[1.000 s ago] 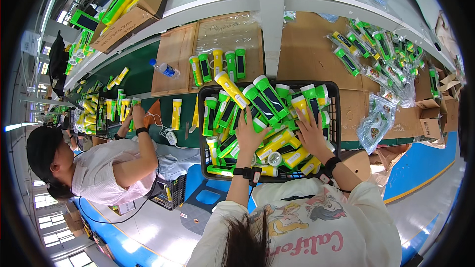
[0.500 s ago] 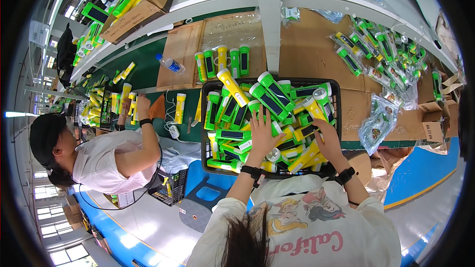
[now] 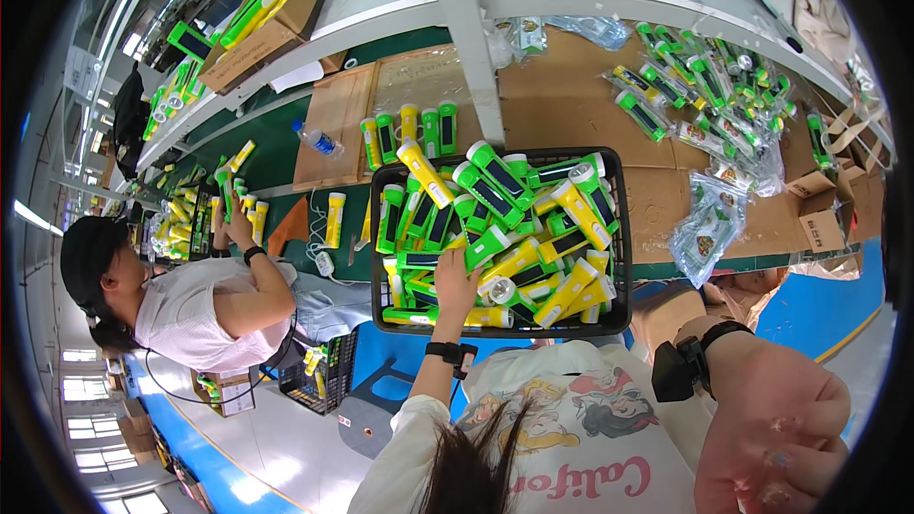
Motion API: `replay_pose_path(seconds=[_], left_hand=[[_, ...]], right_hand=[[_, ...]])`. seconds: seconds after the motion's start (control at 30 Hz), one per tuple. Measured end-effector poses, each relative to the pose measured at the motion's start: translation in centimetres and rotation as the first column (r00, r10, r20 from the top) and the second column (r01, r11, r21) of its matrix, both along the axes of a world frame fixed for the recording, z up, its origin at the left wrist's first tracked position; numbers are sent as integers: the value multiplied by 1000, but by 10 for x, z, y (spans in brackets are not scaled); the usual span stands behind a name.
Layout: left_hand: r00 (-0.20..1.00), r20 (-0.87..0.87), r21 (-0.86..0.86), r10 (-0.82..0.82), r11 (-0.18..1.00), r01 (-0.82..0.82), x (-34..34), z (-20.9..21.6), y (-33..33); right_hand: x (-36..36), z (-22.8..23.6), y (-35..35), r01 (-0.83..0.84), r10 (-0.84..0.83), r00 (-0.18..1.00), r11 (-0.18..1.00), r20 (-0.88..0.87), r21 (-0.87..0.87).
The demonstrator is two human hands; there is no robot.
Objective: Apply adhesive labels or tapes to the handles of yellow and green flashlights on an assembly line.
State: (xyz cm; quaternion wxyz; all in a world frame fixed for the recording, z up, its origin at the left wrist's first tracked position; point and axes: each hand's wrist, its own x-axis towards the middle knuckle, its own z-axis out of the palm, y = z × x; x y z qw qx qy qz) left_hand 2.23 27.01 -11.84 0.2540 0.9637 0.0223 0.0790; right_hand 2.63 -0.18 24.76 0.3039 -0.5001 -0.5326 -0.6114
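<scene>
A black basket (image 3: pixel 624 257) in front of me is heaped with green and yellow flashlights (image 3: pixel 577 212), several with dark solar panels. At the basket's near left part, my left hand (image 3: pixel 456 284) has its fingers closed around the end of a green flashlight (image 3: pixel 488 247) lying on the heap. My right hand (image 3: pixel 776 424) is away from the basket, raised close to the camera at the lower right. Its fingers are curled in, and nothing shows in them. Both wrists wear black straps with small devices.
Several flashlights stand behind the basket (image 3: pixel 408 128). Bagged flashlights (image 3: pixel 724 86) and plastic bags (image 3: pixel 706 228) lie on cardboard to the right. A metal post (image 3: pixel 466 48) rises behind the basket. At left, a co-worker (image 3: pixel 214 300) handles flashlights beside a water bottle (image 3: pixel 319 140).
My right hand has left the basket and come up toward the camera at the lower right. My left hand has shifted nearer and closed on a green flashlight. The view has moved slightly.
</scene>
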Motion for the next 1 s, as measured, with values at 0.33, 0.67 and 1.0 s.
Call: replay_pose_path(seconds=[0.33, 0.67, 1.0], left_hand=[[956, 140, -413, 257, 893, -180, 15, 47, -38], [963, -267, -926, -36, -269, -267, 2, 102, -162], [981, -195, -974, 0, -115, -193, -11, 147, -239]], right_hand=[[-30, -4, -63, -139, 172, 977, 962, -126, 233], [92, -189, -222, 539, 7, 137, 838, -991, 80], [246, -82, -295, 567, -584, 545, 785, -602, -249]])
